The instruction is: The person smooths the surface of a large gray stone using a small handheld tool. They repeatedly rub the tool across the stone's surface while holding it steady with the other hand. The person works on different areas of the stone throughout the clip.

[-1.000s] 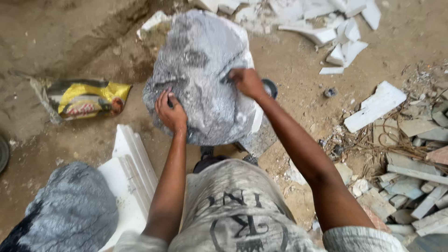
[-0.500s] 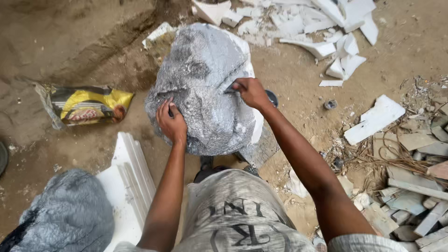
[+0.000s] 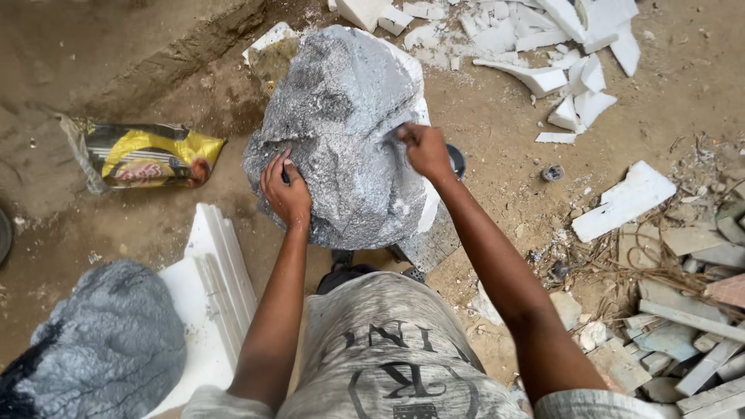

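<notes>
your left hand presses against the lower left face of the grey rock-shaped block, fingers curled and closed around something small and dark held against the surface; what it is cannot be told. your right hand sits on the right side of the block, fingers pinched narrow on a fold or edge of its silvery grey skin. the block stands on the dirt floor directly in front of your knees, its coat rough and speckled, with white material showing along its right edge and top.

just behind the block lies a scatter of broken white pieces. to the left of the block, well apart, a yellow and black bag lies flat on the dirt. below the block on its left, beside your left forearm, a stack of white moulded strips rests on the floor, and further down-left from that a second grey painted lump sits near the frame edge. to the right of the block a long white slab fragment lies near a heap of pale offcuts and dry twigs. a small dark round thing lies on the dirt between the block and that slab. your grey printed shirt fills the bottom centre.
</notes>
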`<state>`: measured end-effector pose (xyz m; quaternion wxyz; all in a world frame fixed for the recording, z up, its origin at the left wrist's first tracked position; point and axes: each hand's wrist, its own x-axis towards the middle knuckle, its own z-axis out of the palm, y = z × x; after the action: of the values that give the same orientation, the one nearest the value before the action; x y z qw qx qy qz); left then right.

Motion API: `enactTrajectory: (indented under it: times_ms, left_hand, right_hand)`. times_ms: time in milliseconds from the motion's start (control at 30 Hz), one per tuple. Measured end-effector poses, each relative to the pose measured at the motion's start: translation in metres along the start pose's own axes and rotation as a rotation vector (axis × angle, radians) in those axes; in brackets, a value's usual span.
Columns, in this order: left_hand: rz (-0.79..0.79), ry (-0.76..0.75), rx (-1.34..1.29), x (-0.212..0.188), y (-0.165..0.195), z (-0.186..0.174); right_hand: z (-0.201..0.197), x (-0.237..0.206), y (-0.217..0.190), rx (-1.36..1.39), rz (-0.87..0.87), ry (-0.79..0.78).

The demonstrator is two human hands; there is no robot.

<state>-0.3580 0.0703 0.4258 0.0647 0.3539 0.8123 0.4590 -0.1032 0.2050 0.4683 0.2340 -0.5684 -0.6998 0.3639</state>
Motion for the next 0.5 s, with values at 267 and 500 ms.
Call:
enactTrajectory:
  times_ms: [267, 500]
  left_hand:
    - [0.044, 0.019, 0.042, 0.003, -0.004, 0.008]
    - [-0.098, -0.05, 0.06, 0.004, -0.004, 0.007]
  right_hand:
    - [0.045, 0.009, 0.015, -0.358, -0.217, 0.066]
    - [0.004, 0.004, 0.02, 0.117, -0.18, 0.083]
